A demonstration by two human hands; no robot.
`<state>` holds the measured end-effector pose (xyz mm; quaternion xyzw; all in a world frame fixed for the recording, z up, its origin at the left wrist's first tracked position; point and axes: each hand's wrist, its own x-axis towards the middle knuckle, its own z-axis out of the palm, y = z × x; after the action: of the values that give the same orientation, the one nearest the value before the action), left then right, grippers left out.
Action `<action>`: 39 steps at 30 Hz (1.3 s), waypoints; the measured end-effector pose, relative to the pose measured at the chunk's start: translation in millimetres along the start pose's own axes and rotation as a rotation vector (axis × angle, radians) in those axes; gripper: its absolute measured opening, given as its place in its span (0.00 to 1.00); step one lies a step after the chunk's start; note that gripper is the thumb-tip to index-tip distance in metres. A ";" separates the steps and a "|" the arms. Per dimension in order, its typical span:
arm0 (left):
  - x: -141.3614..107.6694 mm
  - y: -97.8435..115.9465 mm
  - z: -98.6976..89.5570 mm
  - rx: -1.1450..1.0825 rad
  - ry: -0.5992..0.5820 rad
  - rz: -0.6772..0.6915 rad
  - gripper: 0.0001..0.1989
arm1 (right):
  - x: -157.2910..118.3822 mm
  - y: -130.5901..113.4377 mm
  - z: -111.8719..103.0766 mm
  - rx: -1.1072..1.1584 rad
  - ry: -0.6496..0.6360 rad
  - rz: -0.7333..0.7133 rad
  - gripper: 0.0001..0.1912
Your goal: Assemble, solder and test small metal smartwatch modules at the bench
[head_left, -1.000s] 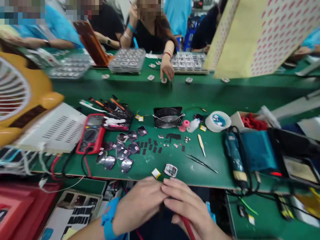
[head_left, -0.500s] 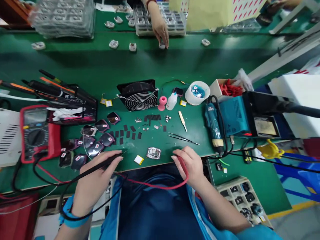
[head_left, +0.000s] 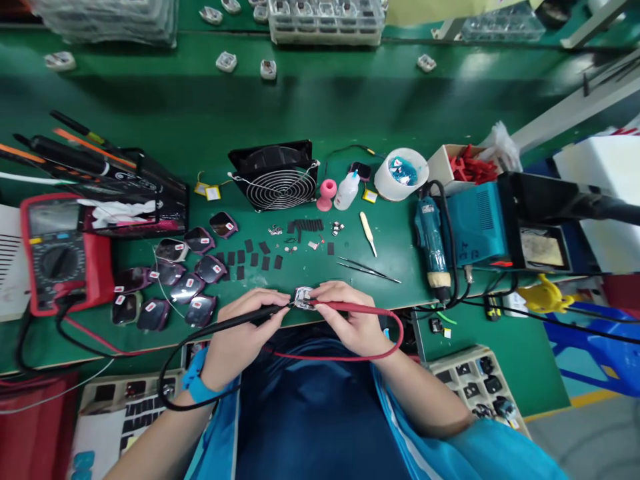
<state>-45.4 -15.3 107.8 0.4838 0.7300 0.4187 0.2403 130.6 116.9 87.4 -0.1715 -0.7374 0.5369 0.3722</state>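
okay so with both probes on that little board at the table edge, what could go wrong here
The small board sits close to the near table edge; pressure from the black probe or red probe might push it off. Both tips meet close together, so a slip by the left hand or right hand could bridge contacts. The red lead loops off the edge and may snag.

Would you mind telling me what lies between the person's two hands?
In the head view, a small silvery part lies between the left hand and right hand, with both probe tips meeting on it.
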 end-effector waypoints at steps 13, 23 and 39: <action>7.4 0.1 4.8 -0.087 -0.042 0.076 0.03 | -1.9 4.2 1.3 0.043 -0.010 0.015 0.04; 8.0 3.1 3.0 -0.018 -0.060 0.076 0.04 | -1.7 4.0 -0.1 0.044 -0.023 0.012 0.03; 5.9 1.2 4.1 -0.010 -0.067 0.042 0.05 | -2.7 5.4 1.0 0.073 -0.014 0.024 0.03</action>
<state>-44.2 -8.2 106.9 0.5116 0.7090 0.4109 0.2584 130.9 116.5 81.3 -0.1630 -0.7176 0.5693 0.3666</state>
